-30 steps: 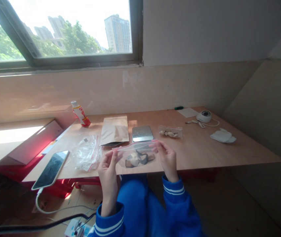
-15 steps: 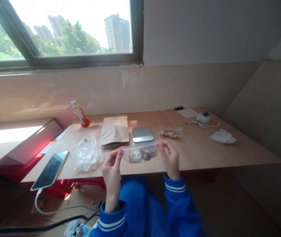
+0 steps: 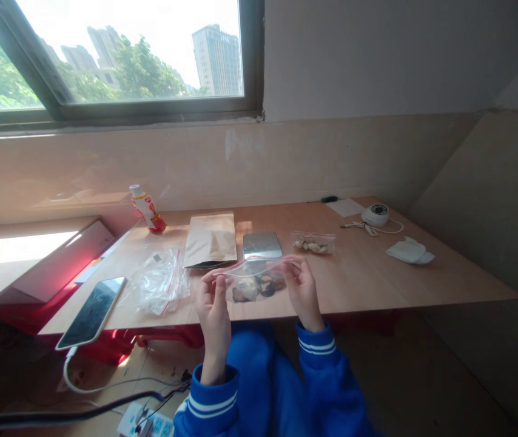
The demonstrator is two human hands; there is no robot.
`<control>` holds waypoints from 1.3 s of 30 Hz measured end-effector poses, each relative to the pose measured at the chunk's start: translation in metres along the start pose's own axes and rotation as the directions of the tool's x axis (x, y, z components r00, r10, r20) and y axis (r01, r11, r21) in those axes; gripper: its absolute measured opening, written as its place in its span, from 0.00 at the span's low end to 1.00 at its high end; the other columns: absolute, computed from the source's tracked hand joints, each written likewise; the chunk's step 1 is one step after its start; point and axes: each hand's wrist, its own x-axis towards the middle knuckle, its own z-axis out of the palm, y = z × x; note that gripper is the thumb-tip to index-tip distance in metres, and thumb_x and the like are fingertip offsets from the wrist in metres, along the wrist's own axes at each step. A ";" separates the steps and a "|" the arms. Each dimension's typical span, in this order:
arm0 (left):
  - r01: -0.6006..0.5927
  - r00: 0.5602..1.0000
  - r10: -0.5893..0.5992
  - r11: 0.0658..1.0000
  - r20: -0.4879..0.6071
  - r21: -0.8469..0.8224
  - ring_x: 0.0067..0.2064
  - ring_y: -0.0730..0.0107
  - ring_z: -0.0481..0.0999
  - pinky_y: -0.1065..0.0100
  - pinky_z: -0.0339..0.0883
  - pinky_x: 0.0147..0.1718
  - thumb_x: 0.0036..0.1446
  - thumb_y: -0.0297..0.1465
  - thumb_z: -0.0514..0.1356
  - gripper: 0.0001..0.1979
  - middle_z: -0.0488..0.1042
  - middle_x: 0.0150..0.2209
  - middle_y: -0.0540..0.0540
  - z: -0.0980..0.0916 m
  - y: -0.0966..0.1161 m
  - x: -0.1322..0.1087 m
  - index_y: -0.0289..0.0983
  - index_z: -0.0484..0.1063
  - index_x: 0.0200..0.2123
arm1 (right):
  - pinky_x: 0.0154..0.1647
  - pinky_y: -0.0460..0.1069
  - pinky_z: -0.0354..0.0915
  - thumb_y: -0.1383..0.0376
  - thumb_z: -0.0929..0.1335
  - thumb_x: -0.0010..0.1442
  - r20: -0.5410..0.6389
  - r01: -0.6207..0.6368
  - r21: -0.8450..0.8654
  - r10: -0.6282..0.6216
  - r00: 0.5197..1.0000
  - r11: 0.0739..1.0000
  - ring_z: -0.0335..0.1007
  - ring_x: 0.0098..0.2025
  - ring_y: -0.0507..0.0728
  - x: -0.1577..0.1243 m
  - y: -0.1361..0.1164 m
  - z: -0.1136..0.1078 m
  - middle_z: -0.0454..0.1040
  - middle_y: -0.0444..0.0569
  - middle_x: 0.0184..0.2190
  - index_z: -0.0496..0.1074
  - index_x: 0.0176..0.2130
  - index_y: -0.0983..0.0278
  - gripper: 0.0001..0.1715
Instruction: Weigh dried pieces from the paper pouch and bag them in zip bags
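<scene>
A clear zip bag (image 3: 253, 285) with a red seal strip hangs between my hands above the table's front edge. Dark and pale dried pieces, perhaps mushroom slices, lie inside it. My left hand (image 3: 213, 300) pinches the bag's left top corner between thumb and fingers. At the right top corner, my right hand (image 3: 302, 288) is closed on the same bag. The red strip bows upward between them. Just behind the bag sits a flat silver scale (image 3: 262, 244), partly covered by it. A brown paper pouch (image 3: 211, 238) lies to the scale's left.
Another zip bag (image 3: 313, 243) with pale pieces lies right of the scale. Empty clear bags (image 3: 156, 282) and a charging phone (image 3: 91, 312) are at left, near a bottle (image 3: 147, 209). A white camera (image 3: 376, 214), paper and white cloth (image 3: 410, 250) lie at right.
My hands have come closer together, so the bag's top edge has gone from taut to slack and bowed. Both hands still hold the bag.
</scene>
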 end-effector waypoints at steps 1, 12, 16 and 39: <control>-0.005 1.000 0.005 1.000 0.004 0.009 0.38 0.72 0.74 0.69 0.67 0.42 0.56 0.42 0.60 0.14 0.73 0.34 0.50 0.000 0.000 0.000 0.38 0.69 0.39 | 0.37 0.54 0.75 0.50 0.69 0.56 -0.015 -0.008 0.011 0.009 1.000 1.000 0.79 0.36 0.59 0.000 -0.001 0.000 0.80 0.52 0.36 0.65 0.38 0.60 0.19; 0.064 0.998 -0.064 0.998 -0.023 0.025 0.31 0.74 0.71 0.73 0.65 0.34 0.51 0.39 0.64 0.12 0.72 0.29 0.51 -0.010 0.001 0.000 0.36 0.70 0.32 | 0.44 0.54 0.72 0.53 0.69 0.57 -0.001 0.016 -0.023 -0.016 1.000 1.000 0.77 0.39 0.58 -0.001 -0.002 -0.002 0.80 0.50 0.33 0.73 0.33 0.62 0.15; 0.067 0.997 -0.068 0.998 -0.025 -0.015 0.33 0.74 0.71 0.73 0.65 0.36 0.50 0.37 0.65 0.12 0.72 0.29 0.51 -0.010 0.003 0.002 0.36 0.70 0.32 | 0.39 0.52 0.71 0.56 0.70 0.57 -0.020 0.051 -0.046 -0.052 0.998 0.998 0.77 0.35 0.57 -0.002 -0.001 -0.003 0.79 0.48 0.30 0.74 0.33 0.62 0.12; 0.109 0.991 -0.113 0.993 0.071 0.052 0.37 0.67 0.76 0.68 0.69 0.37 0.52 0.39 0.65 0.14 0.77 0.33 0.47 -0.007 -0.002 -0.006 0.36 0.72 0.36 | 0.35 0.48 0.73 0.52 0.69 0.58 0.055 -0.093 0.056 0.090 0.994 0.994 0.78 0.40 0.58 -0.006 0.002 0.008 0.80 0.51 0.40 0.72 0.40 0.64 0.18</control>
